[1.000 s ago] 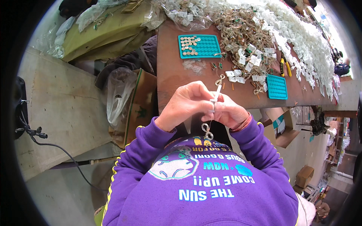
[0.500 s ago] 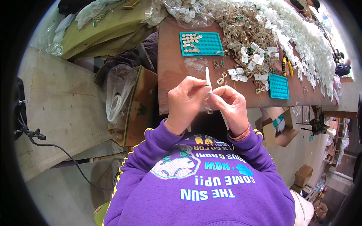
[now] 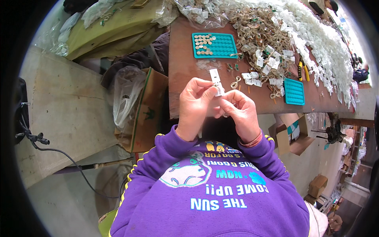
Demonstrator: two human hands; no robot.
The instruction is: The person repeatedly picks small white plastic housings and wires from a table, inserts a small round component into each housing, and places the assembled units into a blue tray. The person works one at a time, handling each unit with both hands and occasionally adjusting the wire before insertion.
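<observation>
Both of my hands meet over the near edge of the brown table, around a small white plastic piece [image 3: 215,77] that looks like an opened hinged case. My left hand [image 3: 195,103] pinches it between thumb and fingers, its far half standing up beyond the fingertips. Something small sits at its middle, too small to name. Close against its near end, my right hand [image 3: 242,113] has its thumb and fingers pressed together, with a pale loop of wire [image 3: 226,115] showing beside them. Beyond lies a coiled pale wire [image 3: 235,82] on the table.
A teal tray [image 3: 225,46] holds several round coin-like discs at its left. A second teal tray [image 3: 294,91] lies right, near yellow-handled pliers [image 3: 303,72]. Tangled wired parts [image 3: 252,33] and white pieces [image 3: 316,47] heap behind. A cardboard box [image 3: 148,112] stands left of the table.
The white piece has turned from edge-on to show its broad face and two halves. The pale wire has shifted up toward my right fingers. My view has moved slightly.
</observation>
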